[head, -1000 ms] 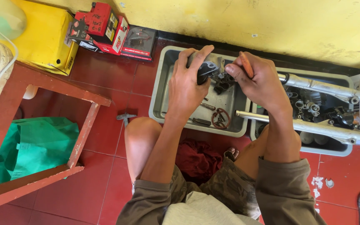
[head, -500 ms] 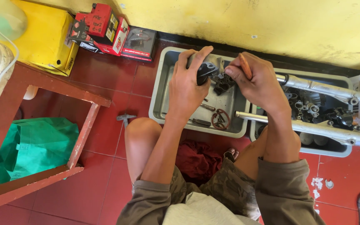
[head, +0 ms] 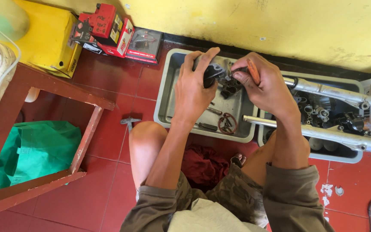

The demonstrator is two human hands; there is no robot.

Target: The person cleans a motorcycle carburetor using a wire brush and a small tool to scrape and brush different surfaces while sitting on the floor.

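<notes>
My left hand (head: pixel 193 92) is wrapped around a dark, blocky metal part (head: pixel 213 74) over the grey metal tray (head: pixel 167 96). My right hand (head: pixel 260 83) is closed around an orange-handled tool (head: pixel 253 71), its tip touching the part.

Red tiled floor (head: pixel 108 81) — two grey trays (head: pixel 165 99), small hammer (head: pixel 130 122), yellow box (head: pixel 48 41), green bag (head: pixel 35 148).

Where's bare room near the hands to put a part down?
Bare red floor lies between the grey tray, the wooden frame and the boxes; only a small hammer sits there. The tray's near-left corner is bare too. It is crowded under the left hand and right hand, and in the right tray.
</notes>
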